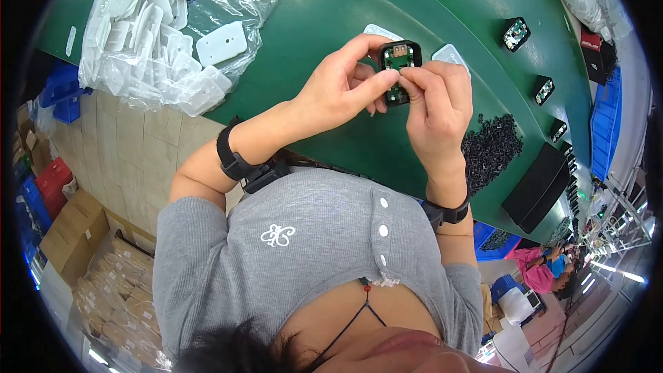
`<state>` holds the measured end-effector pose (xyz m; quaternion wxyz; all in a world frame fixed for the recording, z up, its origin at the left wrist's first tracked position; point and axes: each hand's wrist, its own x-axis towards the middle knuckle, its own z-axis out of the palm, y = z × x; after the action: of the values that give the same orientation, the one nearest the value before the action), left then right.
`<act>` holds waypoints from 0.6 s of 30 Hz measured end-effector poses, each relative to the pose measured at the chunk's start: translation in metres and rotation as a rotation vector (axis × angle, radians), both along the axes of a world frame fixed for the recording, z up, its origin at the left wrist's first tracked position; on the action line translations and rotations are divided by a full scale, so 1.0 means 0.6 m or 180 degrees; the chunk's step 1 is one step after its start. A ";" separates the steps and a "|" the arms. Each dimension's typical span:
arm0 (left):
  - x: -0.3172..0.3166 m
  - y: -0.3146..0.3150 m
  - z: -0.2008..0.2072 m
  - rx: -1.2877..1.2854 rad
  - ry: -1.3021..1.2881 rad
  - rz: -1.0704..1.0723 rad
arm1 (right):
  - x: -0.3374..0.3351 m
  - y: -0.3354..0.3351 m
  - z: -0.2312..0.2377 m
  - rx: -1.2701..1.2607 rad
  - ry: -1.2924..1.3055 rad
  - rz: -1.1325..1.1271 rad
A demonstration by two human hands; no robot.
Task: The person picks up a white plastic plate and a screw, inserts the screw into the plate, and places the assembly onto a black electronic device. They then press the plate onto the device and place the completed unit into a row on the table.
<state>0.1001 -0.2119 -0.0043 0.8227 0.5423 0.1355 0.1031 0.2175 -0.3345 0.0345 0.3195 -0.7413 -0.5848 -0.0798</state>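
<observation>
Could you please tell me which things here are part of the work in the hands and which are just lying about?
In hand:
- small black housing with a green board, held by left hand and right hand
- white plates just under the hands

Lying about:
- bag of white plates
- pile of small black parts
- finished black units
- black tray

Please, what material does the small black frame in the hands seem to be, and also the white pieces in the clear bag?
The black frame, held by the left hand and right hand, looks like moulded plastic, matt, with rounded corners; a green circuit board sits inside. The white pieces look like plastic too, smooth, identical and slightly glossy. Their bag seems thin clear film, crinkled and shiny.
</observation>
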 end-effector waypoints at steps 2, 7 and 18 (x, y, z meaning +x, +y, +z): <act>0.001 -0.002 0.007 -0.0142 -0.0001 0.0116 | 0.004 -0.008 -0.006 0.0047 0.0085 0.0058; 0.005 -0.001 0.013 -0.0047 -0.0045 0.0348 | -0.009 -0.007 -0.004 0.0229 0.1751 -0.0076; -0.001 0.010 0.020 0.0219 -0.0190 0.0011 | -0.006 -0.019 -0.011 0.0179 0.3211 0.0043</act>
<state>0.0997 -0.2061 0.0076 0.8071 0.5668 0.1081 0.1253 0.2140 -0.3459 0.0278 0.5827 -0.6748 -0.3600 0.2746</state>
